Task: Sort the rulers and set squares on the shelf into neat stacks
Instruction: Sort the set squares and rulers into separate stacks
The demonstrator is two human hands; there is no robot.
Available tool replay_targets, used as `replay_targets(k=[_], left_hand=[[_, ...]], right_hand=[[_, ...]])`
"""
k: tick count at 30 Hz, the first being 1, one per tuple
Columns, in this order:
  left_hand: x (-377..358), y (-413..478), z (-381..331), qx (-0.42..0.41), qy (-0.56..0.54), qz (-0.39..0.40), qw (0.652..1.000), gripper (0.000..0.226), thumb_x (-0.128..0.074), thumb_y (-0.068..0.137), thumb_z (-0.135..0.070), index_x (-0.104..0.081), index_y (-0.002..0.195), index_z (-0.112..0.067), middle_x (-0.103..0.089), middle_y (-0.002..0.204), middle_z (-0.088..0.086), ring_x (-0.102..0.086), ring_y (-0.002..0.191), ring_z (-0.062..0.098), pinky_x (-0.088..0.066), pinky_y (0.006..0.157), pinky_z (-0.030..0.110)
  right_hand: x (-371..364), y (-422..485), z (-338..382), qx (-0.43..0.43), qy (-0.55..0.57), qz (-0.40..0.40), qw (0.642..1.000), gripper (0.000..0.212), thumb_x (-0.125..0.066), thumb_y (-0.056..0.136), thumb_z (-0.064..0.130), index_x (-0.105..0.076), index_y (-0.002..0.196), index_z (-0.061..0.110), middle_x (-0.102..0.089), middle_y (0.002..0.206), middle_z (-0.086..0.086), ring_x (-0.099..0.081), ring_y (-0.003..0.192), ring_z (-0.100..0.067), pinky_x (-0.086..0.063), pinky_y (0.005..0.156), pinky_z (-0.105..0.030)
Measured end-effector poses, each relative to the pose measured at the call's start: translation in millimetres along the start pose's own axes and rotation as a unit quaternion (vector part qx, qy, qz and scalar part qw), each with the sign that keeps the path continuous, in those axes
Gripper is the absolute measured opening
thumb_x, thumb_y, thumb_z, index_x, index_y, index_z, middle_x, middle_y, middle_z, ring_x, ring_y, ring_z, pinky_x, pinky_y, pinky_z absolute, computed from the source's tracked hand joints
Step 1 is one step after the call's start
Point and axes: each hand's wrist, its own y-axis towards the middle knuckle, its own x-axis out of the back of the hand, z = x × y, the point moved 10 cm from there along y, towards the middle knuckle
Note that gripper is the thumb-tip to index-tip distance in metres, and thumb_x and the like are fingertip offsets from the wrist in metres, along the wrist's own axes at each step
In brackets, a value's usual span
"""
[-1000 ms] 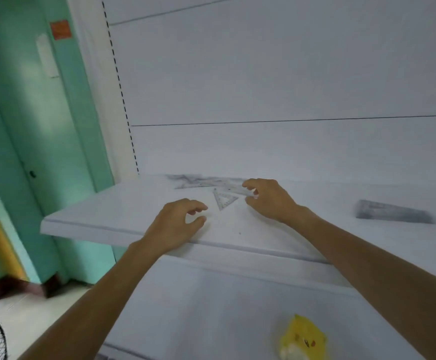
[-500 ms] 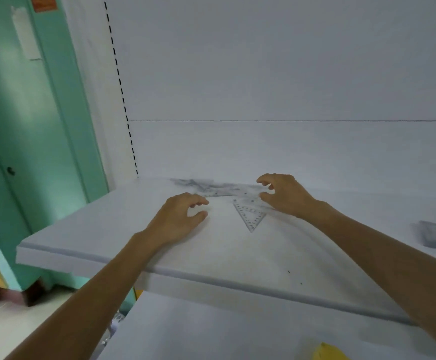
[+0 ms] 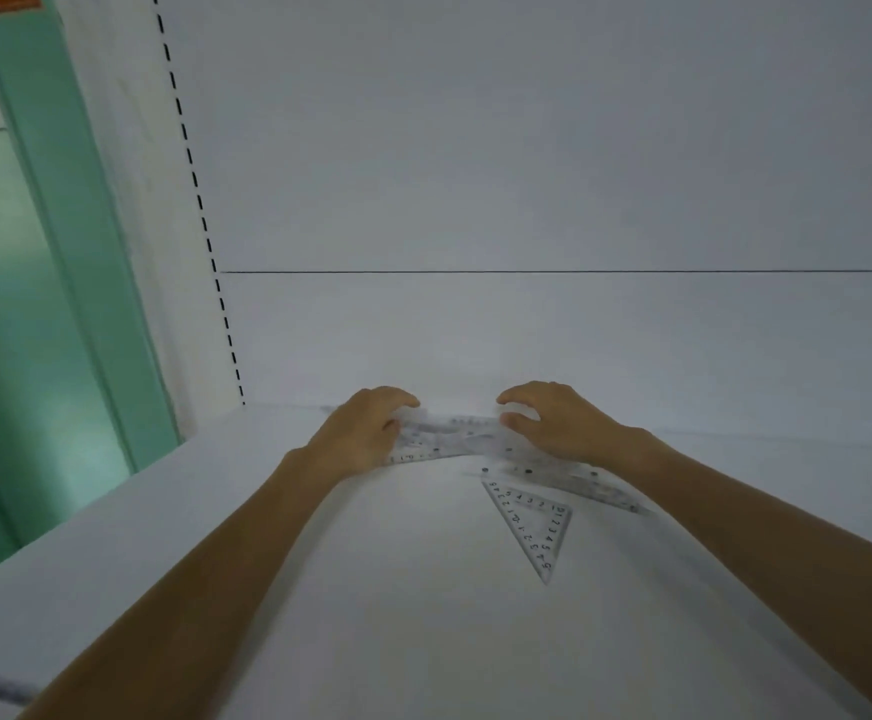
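Left hand [image 3: 364, 436], right hand [image 3: 561, 426] grip rulers [image 3: 449, 440]; set square [image 3: 533, 527] just beside

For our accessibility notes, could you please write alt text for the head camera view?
The person's left hand and right hand grip clear plastic rulers by the ends at the back of a white shelf. A small clear triangular set square lies flat nearer the camera, beside another clear ruler lying slantwise by the right wrist.

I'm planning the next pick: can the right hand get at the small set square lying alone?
Probably yes. The small set square lies flat on the shelf, nearer the person than the right hand, with nothing on top. That hand must first release the clear rulers it grips.
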Motion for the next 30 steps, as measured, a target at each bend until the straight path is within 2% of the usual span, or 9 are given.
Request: replay_targets(k=[4,9,12,14,16,19,21,26,30], left_hand=[[-21,3,19,0.048,0.019,0.072,0.996,0.047,-0.051,0.092,-0.034,-0.040,0.136,-0.020,-0.040,0.144,-0.002,-0.040,0.128,0.017,-0.030,0.103,0.028],[-31,-5,16,0.018,0.046,0.119,0.992,0.044,-0.043,0.093,-0.045,-0.044,0.131,-0.023,-0.047,0.138,-0.003,-0.045,0.120,0.015,-0.035,0.098,0.029],[-36,-18,17,0.019,0.053,0.149,0.987,0.062,-0.039,0.091,-0.055,-0.029,0.143,-0.022,-0.029,0.151,-0.003,-0.027,0.137,0.015,-0.023,0.110,0.032],[-36,-28,16,0.024,0.068,0.160,0.984,0.068,-0.037,0.089,-0.059,-0.022,0.145,-0.023,-0.021,0.154,-0.005,-0.019,0.141,0.015,-0.018,0.112,0.033],[-34,-36,12,0.020,0.080,0.156,0.984,0.067,-0.037,0.089,-0.060,-0.025,0.144,-0.024,-0.022,0.153,-0.006,-0.019,0.140,0.015,-0.020,0.111,0.035],[-26,-48,3,-0.010,0.062,0.133,0.989,0.053,-0.043,0.089,-0.055,-0.043,0.132,-0.025,-0.037,0.145,-0.004,-0.031,0.133,0.016,-0.028,0.108,0.036],[-21,-56,-1,-0.023,0.024,0.123,0.992,0.042,-0.048,0.088,-0.052,-0.052,0.121,-0.026,-0.047,0.135,-0.007,-0.038,0.126,0.014,-0.033,0.104,0.033],[-10,-75,-10,-0.035,0.001,0.103,0.994,0.043,-0.055,0.083,-0.053,-0.055,0.119,-0.029,-0.057,0.115,-0.013,-0.047,0.112,0.008,-0.036,0.089,0.024],[-1,-93,-21,-0.062,0.025,0.071,0.995,0.045,-0.052,0.082,-0.058,-0.057,0.117,-0.030,-0.060,0.114,-0.014,-0.048,0.109,0.009,-0.038,0.090,0.026]], right_hand=[[-11,4,4,-0.015,-0.011,0.020,1.000,0.038,-0.042,0.096,0.030,-0.053,0.126,0.009,-0.051,0.135,-0.008,-0.046,0.125,-0.026,-0.035,0.105,-0.037],[-21,-4,9,-0.008,-0.035,0.026,0.999,0.034,-0.039,0.096,0.024,-0.059,0.119,0.010,-0.060,0.124,-0.009,-0.055,0.112,-0.026,-0.043,0.097,-0.043],[-23,-8,18,0.003,-0.029,0.021,0.999,0.032,-0.037,0.095,0.021,-0.064,0.102,0.005,-0.067,0.106,-0.010,-0.060,0.098,-0.028,-0.047,0.089,-0.044],[-22,-13,27,0.017,-0.023,0.021,0.999,0.031,-0.037,0.095,0.023,-0.064,0.100,0.009,-0.068,0.104,-0.006,-0.059,0.096,-0.025,-0.047,0.088,-0.043],[-22,-20,36,0.028,-0.026,0.021,0.999,0.031,-0.039,0.095,0.024,-0.064,0.105,0.010,-0.066,0.110,-0.005,-0.058,0.100,-0.024,-0.045,0.091,-0.040],[-24,-28,46,0.035,-0.058,0.028,0.997,0.032,-0.039,0.096,0.020,-0.062,0.110,0.002,-0.065,0.116,-0.008,-0.058,0.104,-0.026,-0.040,0.090,-0.031],[-25,-32,48,0.029,-0.062,0.029,0.997,0.032,-0.039,0.096,0.020,-0.061,0.109,0.001,-0.065,0.114,-0.010,-0.059,0.104,-0.028,-0.042,0.091,-0.035],[-23,-44,53,0.027,-0.048,0.008,0.998,0.031,-0.044,0.092,0.018,-0.060,0.118,0.019,-0.061,0.123,0.000,-0.054,0.111,-0.021,-0.044,0.090,-0.032],[-24,-53,63,0.030,-0.085,-0.016,0.996,0.035,-0.046,0.090,0.015,-0.058,0.122,0.022,-0.059,0.126,0.000,-0.051,0.113,-0.020,-0.041,0.092,-0.031]])
